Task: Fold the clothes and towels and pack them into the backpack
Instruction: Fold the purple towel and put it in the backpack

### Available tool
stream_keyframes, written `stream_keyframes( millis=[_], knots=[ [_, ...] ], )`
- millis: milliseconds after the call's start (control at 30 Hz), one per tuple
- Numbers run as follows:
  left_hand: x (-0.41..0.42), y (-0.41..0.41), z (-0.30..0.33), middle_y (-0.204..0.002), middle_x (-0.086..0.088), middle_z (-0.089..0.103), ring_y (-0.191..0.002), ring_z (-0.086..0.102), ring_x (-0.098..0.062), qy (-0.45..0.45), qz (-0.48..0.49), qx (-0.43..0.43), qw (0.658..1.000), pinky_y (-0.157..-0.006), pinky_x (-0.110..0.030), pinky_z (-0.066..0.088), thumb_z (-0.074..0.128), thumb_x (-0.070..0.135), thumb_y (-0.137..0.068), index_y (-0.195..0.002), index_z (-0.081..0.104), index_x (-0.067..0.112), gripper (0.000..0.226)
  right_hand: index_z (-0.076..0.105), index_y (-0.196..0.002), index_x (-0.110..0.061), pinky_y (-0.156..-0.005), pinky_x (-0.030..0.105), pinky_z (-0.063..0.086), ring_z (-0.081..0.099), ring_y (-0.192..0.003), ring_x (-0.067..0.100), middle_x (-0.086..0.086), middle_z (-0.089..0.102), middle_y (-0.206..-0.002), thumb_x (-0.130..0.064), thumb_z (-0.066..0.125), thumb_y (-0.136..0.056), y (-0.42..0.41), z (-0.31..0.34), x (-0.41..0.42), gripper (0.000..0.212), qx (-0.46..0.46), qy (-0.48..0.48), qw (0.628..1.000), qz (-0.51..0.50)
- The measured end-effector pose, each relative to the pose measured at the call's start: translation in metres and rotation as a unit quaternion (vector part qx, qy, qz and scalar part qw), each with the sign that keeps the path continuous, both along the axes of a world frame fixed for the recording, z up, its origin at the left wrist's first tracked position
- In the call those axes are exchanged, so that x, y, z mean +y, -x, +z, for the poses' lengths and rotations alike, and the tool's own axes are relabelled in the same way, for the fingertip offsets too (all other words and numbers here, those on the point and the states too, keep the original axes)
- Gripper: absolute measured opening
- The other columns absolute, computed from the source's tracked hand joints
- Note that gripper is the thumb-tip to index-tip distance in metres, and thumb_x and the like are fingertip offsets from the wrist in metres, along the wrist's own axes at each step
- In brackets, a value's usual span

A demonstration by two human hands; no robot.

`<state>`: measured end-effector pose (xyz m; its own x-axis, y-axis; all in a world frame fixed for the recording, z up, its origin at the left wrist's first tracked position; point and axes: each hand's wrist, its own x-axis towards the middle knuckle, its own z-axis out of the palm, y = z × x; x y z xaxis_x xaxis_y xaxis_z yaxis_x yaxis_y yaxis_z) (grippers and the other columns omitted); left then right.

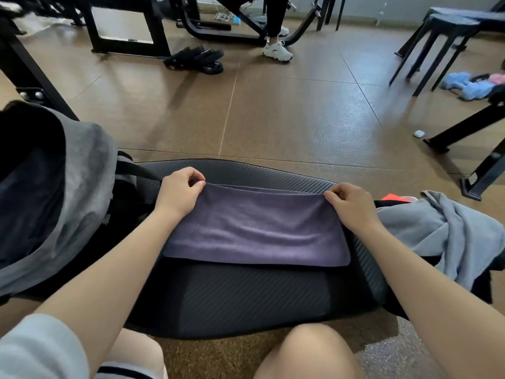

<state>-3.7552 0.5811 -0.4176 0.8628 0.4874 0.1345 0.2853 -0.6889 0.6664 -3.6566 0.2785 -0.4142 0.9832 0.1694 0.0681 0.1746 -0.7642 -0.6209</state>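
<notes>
Our left hand [179, 187] and right hand [348, 202] each pinch a far corner of the soft purple microfibre towel [257, 228], folded flat on the ribbed black foam mat [246, 296]. The open grey fabric backpack [82, 173] sits left, a crumpled light-blue garment [442, 228] right. Bare brown floor [273, 110] beyond the mat's far edge.

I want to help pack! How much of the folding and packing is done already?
Just begun. Both hands, left hand and right hand, pinch the far corners of the purple towel, folded over on the black mat. The grey backpack gapes open; its contents are too dark to tell. The light blue garment lies crumpled, unfolded.
</notes>
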Motion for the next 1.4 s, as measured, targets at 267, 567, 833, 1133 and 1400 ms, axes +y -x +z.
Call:
stream_keyframes(
  millis=[267, 567, 833, 1133, 1400],
  knots=[
    [0.000, -0.006, -0.005, -0.098, -0.012, 0.067, -0.094, 0.058, -0.033, -0.092, 0.021, -0.023, 0.995, -0.079, -0.038, 0.044, 0.055, 0.013, -0.090, -0.095, 0.063, 0.008, 0.011, 0.058, -0.097, -0.010, -0.074, 0.036, 0.038, 0.058, -0.094, 0.036, 0.017, 0.066, -0.093, -0.029, 0.049, -0.095, -0.013, -0.009, 0.008, 0.022, 0.014, 0.041, 0.999, 0.004],
    [-0.013, 0.000, -0.001, -0.115, -0.020, 0.057, -0.101, 0.056, -0.040, -0.353, -0.040, -0.007, 0.935, -0.077, -0.046, 0.047, 0.056, 0.012, -0.079, -0.104, 0.061, 0.002, 0.027, 0.058, -0.102, -0.009, -0.078, 0.040, 0.044, 0.058, -0.098, 0.036, 0.016, 0.063, -0.103, -0.026, 0.061, -0.084, 0.009, 0.005, 0.031, 0.025, -0.196, 0.243, 0.950, -0.023],
    [-0.035, 0.017, -0.025, -0.158, -0.003, 0.000, -0.145, 0.001, -0.017, -0.265, -0.189, 0.192, 0.926, -0.116, -0.033, 0.002, 0.017, 0.063, -0.088, -0.149, 0.006, 0.019, 0.076, 0.011, -0.150, -0.020, -0.117, 0.035, 0.002, 0.003, -0.146, 0.016, -0.001, 0.005, -0.159, -0.046, 0.028, -0.098, 0.066, -0.020, 0.105, 0.060, -0.026, 0.229, 0.927, 0.297],
    [-0.026, 0.033, -0.018, -0.157, 0.000, -0.005, -0.145, -0.001, -0.016, -0.252, -0.167, 0.208, 0.930, -0.117, -0.033, 0.002, -0.005, 0.082, -0.055, -0.149, 0.001, 0.026, 0.110, 0.004, -0.150, -0.026, -0.118, 0.039, -0.001, -0.003, -0.146, 0.012, -0.009, -0.002, -0.158, -0.053, 0.019, -0.096, 0.030, -0.022, 0.028, 0.062, 0.031, 0.303, 0.944, 0.131],
    [-0.044, 0.025, -0.004, -0.158, -0.005, 0.000, -0.145, -0.002, -0.020, -0.255, -0.148, 0.258, 0.920, -0.117, -0.038, 0.001, 0.013, 0.077, -0.080, -0.150, 0.005, 0.015, 0.094, 0.042, -0.132, -0.001, -0.104, 0.044, 0.032, 0.035, -0.129, 0.036, 0.021, 0.040, -0.139, -0.041, 0.043, -0.094, 0.038, -0.013, 0.015, 0.055, -0.018, 0.210, 0.976, -0.050]
  ],
)
